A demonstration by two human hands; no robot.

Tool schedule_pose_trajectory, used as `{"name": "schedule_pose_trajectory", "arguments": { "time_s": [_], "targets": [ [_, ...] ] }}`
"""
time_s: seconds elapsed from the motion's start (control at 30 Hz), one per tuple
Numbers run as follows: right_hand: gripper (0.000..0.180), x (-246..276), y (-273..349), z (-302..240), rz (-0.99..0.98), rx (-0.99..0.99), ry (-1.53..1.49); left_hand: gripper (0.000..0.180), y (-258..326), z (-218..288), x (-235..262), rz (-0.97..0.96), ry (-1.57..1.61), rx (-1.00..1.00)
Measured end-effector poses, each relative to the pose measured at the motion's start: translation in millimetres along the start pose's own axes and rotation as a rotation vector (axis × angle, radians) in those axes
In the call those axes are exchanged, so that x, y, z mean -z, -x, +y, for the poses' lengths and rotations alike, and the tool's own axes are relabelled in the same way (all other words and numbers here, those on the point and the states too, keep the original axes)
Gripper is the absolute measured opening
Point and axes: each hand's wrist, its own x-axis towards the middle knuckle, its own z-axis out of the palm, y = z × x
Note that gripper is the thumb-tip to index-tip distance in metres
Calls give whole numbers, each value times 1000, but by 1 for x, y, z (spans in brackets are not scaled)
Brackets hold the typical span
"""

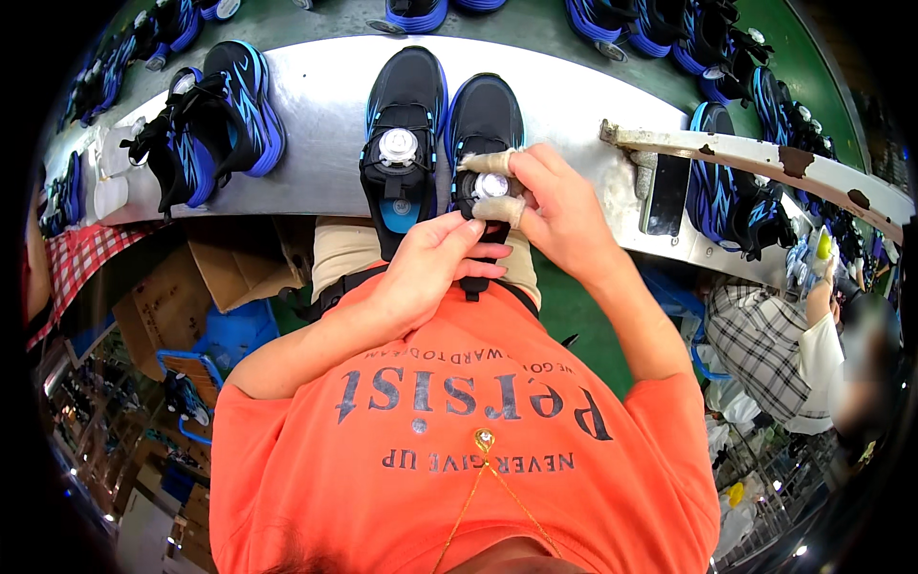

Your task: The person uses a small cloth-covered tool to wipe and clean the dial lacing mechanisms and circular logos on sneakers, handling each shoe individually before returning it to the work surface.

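Observation:
A pair of black sports shoes with blue-purple soles lies in front of me, toes pointing away. The left shoe [406, 91] has a round white dial [398, 146] on its tongue and no hand on it. On the right shoe [486, 110], my right hand [564, 206] has its thumb and forefinger, both wrapped in beige covers, either side of a white dial [491, 186]. My left hand [435, 263] is closed at the shoe's heel end, thumb against a black strap or collar edge. Its fingers partly hide that end.
A metal work surface [316, 124] bends across the front. More shoes [215, 124] stand at left, others [732, 182] at right and along the green belt [521, 33] behind. A chipped white metal bar [746, 148] crosses at right. Below are cardboard boxes [234, 263]; a co-worker [775, 344] sits at right.

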Motion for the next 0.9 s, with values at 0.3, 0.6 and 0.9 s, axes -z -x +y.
{"name": "schedule_pose_trajectory", "arguments": {
  "time_s": [0.3, 0.6, 0.9],
  "targets": [
    [24, 21, -16, 23, 42, -48, -208, 29, 23, 42, 4, 8, -552, -86],
    [37, -30, -133, 30, 86, 158, -22, 35, -14, 76, 43, 193, -1164, -697],
    [41, -78, -159, 30, -103, 117, 167, 38, -13, 86, 62, -11, -966, -428]
  ]
}}
